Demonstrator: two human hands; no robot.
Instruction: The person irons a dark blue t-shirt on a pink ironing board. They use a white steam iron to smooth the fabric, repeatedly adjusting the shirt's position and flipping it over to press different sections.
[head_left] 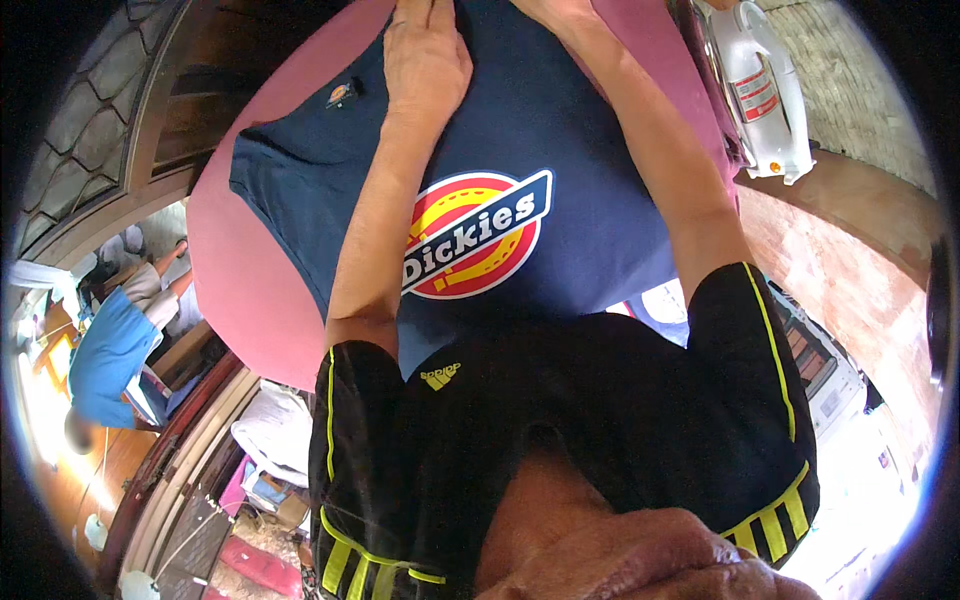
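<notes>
A dark navy T-shirt [600, 250] lies spread over a pink cloth-covered board [250, 270]. A round red and yellow print with a slanted blue band covers its middle, and a small label sits inside the neckline. My left hand [428, 60] rests on the shirt with its fingers stretched out toward the upper edge, where the tips are cut off. To its right, my right hand [555, 10] reaches the shirt's far part. Most of that hand lies outside the picture, so its fingers are hidden.
A white plastic appliance with a handle and a red label [765, 95] stands beyond the board's right side. At the left, another person in a blue shirt [115, 345] is some distance away. A white machine [835, 385] is at the right, and a metal grille [85, 130] at the upper left.
</notes>
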